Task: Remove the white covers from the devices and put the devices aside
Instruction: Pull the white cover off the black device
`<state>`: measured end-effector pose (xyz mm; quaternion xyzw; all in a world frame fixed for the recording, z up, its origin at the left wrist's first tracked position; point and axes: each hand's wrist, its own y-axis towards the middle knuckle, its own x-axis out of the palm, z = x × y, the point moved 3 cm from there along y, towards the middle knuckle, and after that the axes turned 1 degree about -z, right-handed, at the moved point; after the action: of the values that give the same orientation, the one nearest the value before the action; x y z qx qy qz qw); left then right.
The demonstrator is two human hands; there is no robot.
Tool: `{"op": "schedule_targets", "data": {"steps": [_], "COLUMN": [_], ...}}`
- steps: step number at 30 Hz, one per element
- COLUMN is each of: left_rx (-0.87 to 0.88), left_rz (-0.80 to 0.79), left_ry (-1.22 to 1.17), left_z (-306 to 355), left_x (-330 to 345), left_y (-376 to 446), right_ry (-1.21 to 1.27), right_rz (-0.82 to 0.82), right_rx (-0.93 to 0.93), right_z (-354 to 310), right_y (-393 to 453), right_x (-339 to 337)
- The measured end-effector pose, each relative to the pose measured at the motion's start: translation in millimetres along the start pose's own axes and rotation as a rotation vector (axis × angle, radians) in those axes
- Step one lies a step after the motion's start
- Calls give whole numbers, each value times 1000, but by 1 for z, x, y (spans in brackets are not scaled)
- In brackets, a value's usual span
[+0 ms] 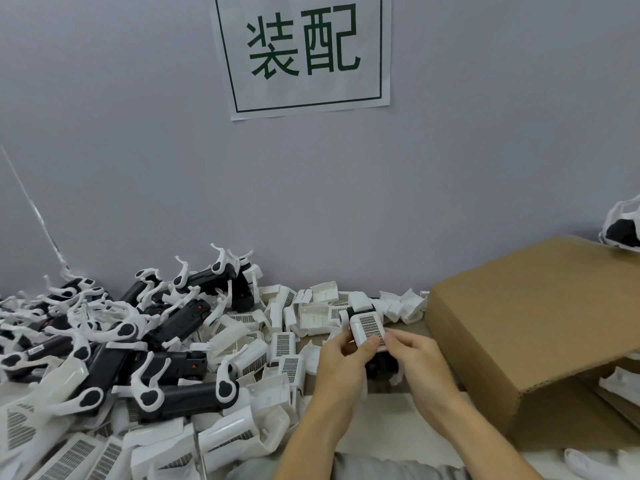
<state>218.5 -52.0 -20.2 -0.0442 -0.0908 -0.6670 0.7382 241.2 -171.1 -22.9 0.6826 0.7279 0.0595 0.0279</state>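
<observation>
A device with a white grilled cover point(367, 328) is held upright over the table, between both hands. My left hand point(341, 358) grips its left side, thumb on the cover's lower edge. My right hand point(420, 358) grips the right side, thumb on the grille. The device's black body point(381, 367) shows below my fingers. To the left lies a pile of black devices with white clips point(114, 348). Loose white covers point(287, 351) are scattered around and in front of that pile.
A large cardboard box point(526, 327) lies on its side at the right, its opening toward me with white parts inside. More white covers point(401, 306) line the wall behind my hands. A paper sign point(301, 53) hangs on the wall. A bag point(623, 226) sits on the box.
</observation>
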Motion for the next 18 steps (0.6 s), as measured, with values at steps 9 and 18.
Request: {"op": "schedule_targets", "data": {"steps": [9, 18], "left_rx": [-5, -33], "left_rz": [40, -5], "left_ry": [-115, -415], "left_z": [2, 4], "left_x": [-5, -4], "left_y": [-1, 3], "right_ry": [-138, -507], "right_rz": [154, 101], "right_rx": [-201, -322], "right_z": [-7, -7], "right_y": [-5, -4], "right_x": [-1, 3]}}
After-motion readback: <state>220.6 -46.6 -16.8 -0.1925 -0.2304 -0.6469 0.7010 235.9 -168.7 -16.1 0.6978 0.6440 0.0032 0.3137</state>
